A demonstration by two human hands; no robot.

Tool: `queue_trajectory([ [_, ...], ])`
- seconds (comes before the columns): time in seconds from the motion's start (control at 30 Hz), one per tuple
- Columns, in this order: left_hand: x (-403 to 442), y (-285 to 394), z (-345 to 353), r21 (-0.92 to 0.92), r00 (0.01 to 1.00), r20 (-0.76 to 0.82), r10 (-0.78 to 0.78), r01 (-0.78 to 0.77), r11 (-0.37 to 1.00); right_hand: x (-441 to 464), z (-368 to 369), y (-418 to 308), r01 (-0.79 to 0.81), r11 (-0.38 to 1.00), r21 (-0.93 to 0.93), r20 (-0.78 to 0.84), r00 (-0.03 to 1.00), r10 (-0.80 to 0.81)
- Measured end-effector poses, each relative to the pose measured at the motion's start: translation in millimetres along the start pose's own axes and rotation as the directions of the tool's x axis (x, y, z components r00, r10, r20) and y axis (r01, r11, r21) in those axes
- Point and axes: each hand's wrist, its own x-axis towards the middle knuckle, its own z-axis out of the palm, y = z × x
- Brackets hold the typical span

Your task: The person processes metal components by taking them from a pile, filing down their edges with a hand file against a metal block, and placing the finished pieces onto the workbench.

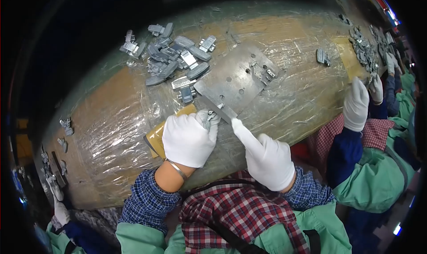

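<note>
My left hand, in a white glove, is closed on a small metal part near the lower left edge of a flat metal plate. My right hand, also gloved, has its index finger stretched along a flat metal file, whose handle is hidden in the hand. The file crosses beside the small part, over the plate's edge. A yellow-brown piece lies partly under my left hand. On the plate stands a small metal fixture.
Behind my left hand is a pile of grey metal parts. Two parts lie at the right. Another heap is farther right, by a co-worker's gloved hands. A co-worker's glove shows at the lower left.
</note>
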Motion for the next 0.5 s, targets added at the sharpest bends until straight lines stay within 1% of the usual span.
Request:
queue_trajectory([
  [0.07, 0, 1, 0, 0.018, 1.0, -0.003, 0.005, -0.005, 1.0, 23, 4, 3, 0.021, 1.0, 0.01, -0.058, 0.998, -0.02],
  [0.1, 1, 2, -1, 0.026, 1.0, -0.008, 0.01, -0.01, 1.0, 30, 10, 7, 0.006, 0.998, 0.063, -0.106, 0.994, 0.001],
  [0.2, 1, 1, -3, -0.002, 0.999, 0.027, -0.02, 0.02, 1.0, 14, -5, 10, -0.024, 0.996, 0.083, -0.033, 0.999, 0.027],
  [0.23, -1, -1, 0, -0.012, 1.0, -0.004, 0.0, 0.0, 1.0, 2, -8, 11, -0.043, 0.992, 0.117, -0.004, 0.999, 0.043],
  [0.33, -2, -1, 2, 0.008, 0.999, -0.041, 0.02, -0.02, 1.0, -17, -12, 7, -0.013, 0.998, -0.054, 0.07, 0.997, 0.017],
  [0.37, -3, 0, 2, 0.022, 0.999, -0.035, 0.023, -0.023, 1.0, -15, -11, 10, 0.01, 0.996, -0.09, 0.072, 0.997, -0.003],
  [0.43, -3, 0, 1, 0.06, 0.999, -0.037, 0.039, -0.037, 0.998, 6, -5, 9, 0.027, 0.997, -0.067, 0.055, 0.998, -0.023],
  [0.5, -1, 1, -1, 0.05, 1.0, 0.0, 0.025, -0.025, 0.998, 32, 3, 10, 0.043, 0.998, -0.043, 0.017, 0.999, -0.042],
])
